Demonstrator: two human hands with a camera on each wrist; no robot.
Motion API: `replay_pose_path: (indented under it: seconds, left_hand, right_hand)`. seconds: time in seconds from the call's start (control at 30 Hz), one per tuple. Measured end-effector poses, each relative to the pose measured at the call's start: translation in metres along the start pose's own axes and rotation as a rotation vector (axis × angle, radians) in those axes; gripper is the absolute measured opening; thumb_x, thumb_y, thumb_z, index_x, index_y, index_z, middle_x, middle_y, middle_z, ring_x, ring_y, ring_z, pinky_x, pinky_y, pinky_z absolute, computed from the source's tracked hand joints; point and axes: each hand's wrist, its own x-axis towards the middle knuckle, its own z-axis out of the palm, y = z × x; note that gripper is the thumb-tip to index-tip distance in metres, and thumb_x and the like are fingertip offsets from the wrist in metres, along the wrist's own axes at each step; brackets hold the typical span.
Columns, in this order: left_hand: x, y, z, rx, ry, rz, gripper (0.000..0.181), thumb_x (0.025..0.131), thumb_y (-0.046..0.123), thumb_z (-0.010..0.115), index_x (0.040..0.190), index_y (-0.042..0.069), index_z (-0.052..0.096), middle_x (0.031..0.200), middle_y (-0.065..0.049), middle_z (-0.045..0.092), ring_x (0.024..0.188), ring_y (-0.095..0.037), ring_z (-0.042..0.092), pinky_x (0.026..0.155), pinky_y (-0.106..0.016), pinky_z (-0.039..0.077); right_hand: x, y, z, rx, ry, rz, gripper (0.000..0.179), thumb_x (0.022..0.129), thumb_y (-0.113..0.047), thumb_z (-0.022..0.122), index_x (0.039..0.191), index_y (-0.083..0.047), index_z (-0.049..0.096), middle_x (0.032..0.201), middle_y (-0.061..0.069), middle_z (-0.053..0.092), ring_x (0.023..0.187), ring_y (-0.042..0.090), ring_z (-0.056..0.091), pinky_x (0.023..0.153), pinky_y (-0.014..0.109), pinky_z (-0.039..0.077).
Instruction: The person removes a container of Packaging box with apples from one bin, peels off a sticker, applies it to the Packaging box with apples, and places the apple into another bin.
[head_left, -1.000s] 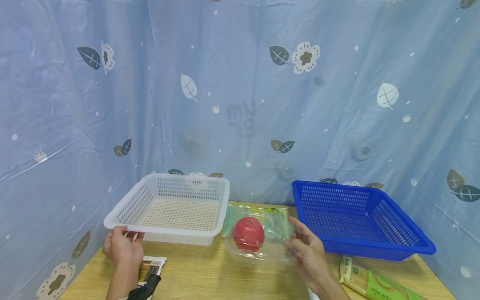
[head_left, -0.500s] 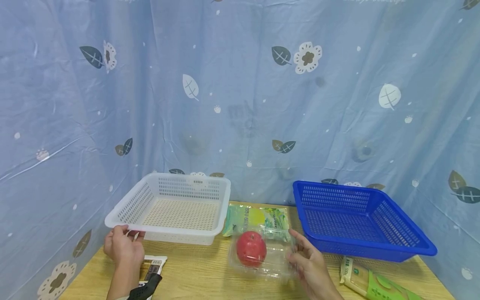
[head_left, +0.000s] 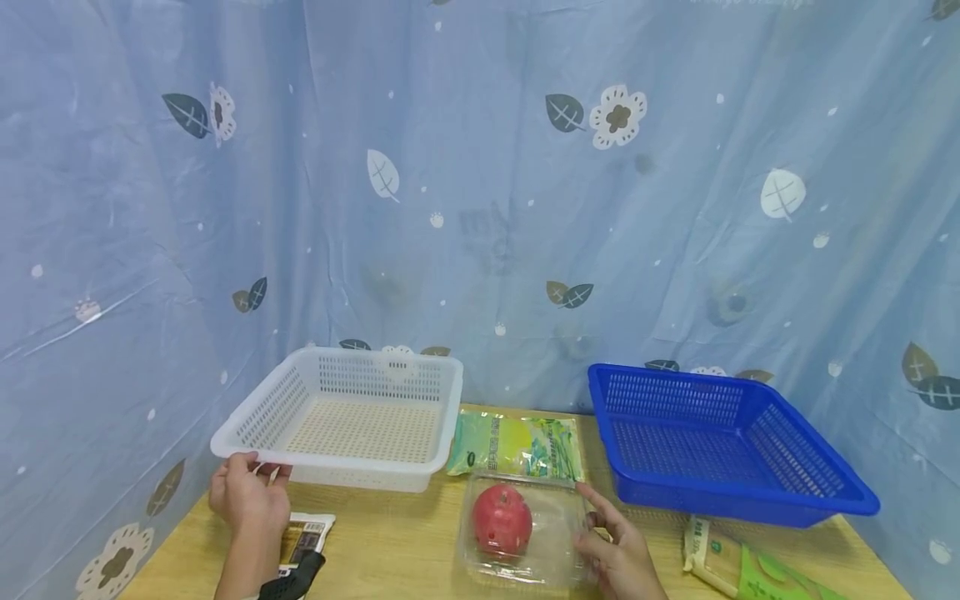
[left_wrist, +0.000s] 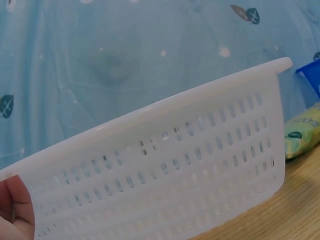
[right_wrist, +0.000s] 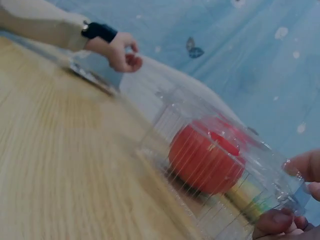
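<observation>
My left hand (head_left: 251, 492) grips the front left corner of a white plastic basket (head_left: 360, 468) by its rim; in the left wrist view its fingers (left_wrist: 19, 202) are at the left end of the slotted wall. My right hand (head_left: 618, 542) holds the right edge of a clear plastic box (head_left: 555, 533), thumb and fingers at its side. Inside the box, toward its left, lies a round red fruit (head_left: 502, 518) that looks like an apple. The right wrist view shows the fruit (right_wrist: 205, 162) through the ribbed clear wall. Whether the box touches the table I cannot tell.
A blue basket (head_left: 720, 496) stands at the right. A green and yellow packet (head_left: 517, 443) lies between the baskets, behind the box. A green and clear bag (head_left: 750, 567) lies at the right front, and a white and brown packet (head_left: 303, 542) beside my left forearm.
My right hand has brought the clear box with the red fruit nearer to me and lower, uncovering the green and yellow packet. The left hand stays on the white basket's rim.
</observation>
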Motion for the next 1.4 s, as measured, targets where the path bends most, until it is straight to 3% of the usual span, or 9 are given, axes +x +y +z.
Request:
replay_pose_path:
  seconds: [0.37, 0.53, 0.7, 0.83, 0.97, 1.03, 1.23, 1.33, 1.4]
  left_hand:
    - [-0.005, -0.001, 0.001, 0.053, -0.02, 0.026, 0.008, 0.098, 0.005, 0.044, 0.105, 0.009, 0.045, 0.109, -0.005, 0.057, 0.062, -0.017, 0.048, 0.065, -0.03, 0.049]
    - [-0.004, -0.001, 0.002, 0.082, -0.029, 0.017, 0.011, 0.099, 0.006, 0.044, 0.11, 0.009, 0.045, 0.105, -0.003, 0.059, 0.062, -0.016, 0.05, 0.066, -0.03, 0.05]
    - [-0.002, 0.005, 0.0, 0.13, -0.036, -0.008, 0.008, 0.101, 0.008, 0.045, 0.11, 0.009, 0.045, 0.1, -0.003, 0.057, 0.065, -0.016, 0.053, 0.065, -0.029, 0.053]
    - [-0.008, 0.006, -0.002, 0.248, -0.03, 0.0, 0.006, 0.102, 0.013, 0.047, 0.107, 0.011, 0.044, 0.093, -0.002, 0.051, 0.06, -0.018, 0.055, 0.059, -0.03, 0.056]
    - [-0.021, -0.003, -0.006, 0.423, -0.044, 0.034, 0.007, 0.102, 0.015, 0.046, 0.103, 0.013, 0.04, 0.088, -0.002, 0.046, 0.052, -0.017, 0.054, 0.052, -0.031, 0.056]
    - [-0.028, -0.009, -0.008, 0.522, -0.066, 0.064, 0.007, 0.101, 0.015, 0.046, 0.1, 0.012, 0.04, 0.084, -0.001, 0.047, 0.05, -0.016, 0.056, 0.05, -0.03, 0.056]
    - [-0.053, -0.033, -0.009, 0.818, -0.163, 0.253, 0.014, 0.099, 0.013, 0.046, 0.091, 0.003, 0.05, 0.062, -0.001, 0.054, 0.042, -0.014, 0.057, 0.041, -0.027, 0.053]
    - [-0.069, -0.045, -0.006, 0.87, -0.233, 0.334, 0.017, 0.099, 0.011, 0.047, 0.087, 0.0, 0.052, 0.054, -0.003, 0.054, 0.04, -0.016, 0.054, 0.039, -0.027, 0.051]
    - [-0.08, -0.052, -0.003, 0.878, -0.295, 0.344, 0.019, 0.099, 0.008, 0.049, 0.082, -0.001, 0.051, 0.052, -0.006, 0.053, 0.04, -0.016, 0.053, 0.04, -0.028, 0.052]
  right_hand:
    - [0.0, 0.005, -0.001, -0.139, 0.056, -0.046, 0.071, 0.084, 0.005, 0.067, 0.151, -0.005, 0.045, 0.1, 0.01, 0.043, 0.05, 0.003, 0.031, 0.042, 0.017, 0.03]
    - [0.0, 0.001, -0.004, -0.112, 0.028, -0.011, 0.069, 0.088, 0.003, 0.065, 0.153, -0.005, 0.041, 0.105, 0.011, 0.041, 0.052, 0.004, 0.033, 0.044, 0.017, 0.031]
    - [-0.001, -0.008, -0.014, -0.199, -0.028, 0.067, 0.067, 0.097, -0.01, 0.064, 0.156, -0.006, 0.032, 0.114, 0.014, 0.044, 0.061, 0.011, 0.042, 0.048, 0.022, 0.038]
    - [-0.003, -0.019, -0.027, -0.234, -0.029, 0.119, 0.066, 0.101, -0.019, 0.062, 0.156, -0.004, 0.027, 0.12, 0.014, 0.043, 0.072, 0.018, 0.051, 0.051, 0.026, 0.044]
    - [-0.004, -0.029, -0.042, -0.242, 0.019, 0.129, 0.061, 0.101, -0.014, 0.06, 0.154, -0.003, 0.03, 0.119, 0.013, 0.046, 0.075, 0.019, 0.055, 0.052, 0.027, 0.048]
    - [-0.004, -0.032, -0.05, -0.304, 0.039, 0.115, 0.059, 0.101, -0.013, 0.061, 0.152, 0.0, 0.035, 0.118, 0.013, 0.049, 0.079, 0.02, 0.056, 0.053, 0.027, 0.049]
    - [-0.002, -0.029, -0.067, -0.517, 0.06, 0.11, 0.054, 0.097, -0.013, 0.067, 0.144, 0.003, 0.046, 0.114, 0.013, 0.055, 0.086, 0.024, 0.06, 0.053, 0.036, 0.052]
    - [-0.003, -0.026, -0.071, -0.575, 0.046, 0.1, 0.055, 0.094, -0.012, 0.071, 0.141, 0.004, 0.049, 0.113, 0.014, 0.056, 0.084, 0.023, 0.06, 0.051, 0.037, 0.052]
    - [-0.003, -0.023, -0.074, -0.612, 0.027, 0.09, 0.054, 0.092, -0.011, 0.074, 0.139, 0.004, 0.051, 0.113, 0.014, 0.057, 0.081, 0.022, 0.06, 0.05, 0.036, 0.053]
